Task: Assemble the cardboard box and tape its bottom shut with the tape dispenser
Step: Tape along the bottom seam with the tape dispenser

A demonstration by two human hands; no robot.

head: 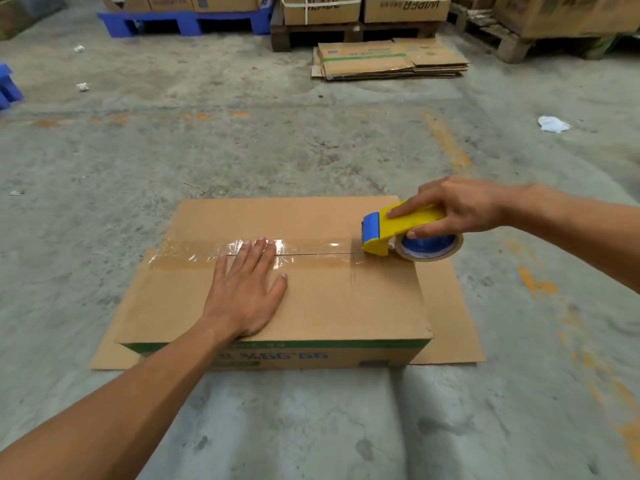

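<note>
On the concrete floor (pixel 311 140) in front of you sits the box (pixel 346 299), bottom side up, its lower flaps splayed flat on the ground around it. The two upper flaps meet along a seam that runs left to right across the top face. Clear tape (pixel 249 252) covers that seam from the left edge of the box to the dispenser (pixel 401 226), wrinkled and shiny near the middle.

Your left hand (pixel 246 292) lies flat on the near flap, palm down, fingers spread and straight; the fingertips reach onto the tape. It grips nothing, only presses.

Your right hand (pixel 457 206) is wrapped around the yellow dispenser near the right end of the seam. The index finger lies along the top of its body, the thumb sits on the near side just above the roll. The blue front end of the dispenser points left, and its lower edge touches the box.

Beyond, a stack of flattened cartons (pixel 388 58) lies on the floor before a wooden pallet (pixel 346 34), and a blue pallet (pixel 187 22) stands to its left.
</note>
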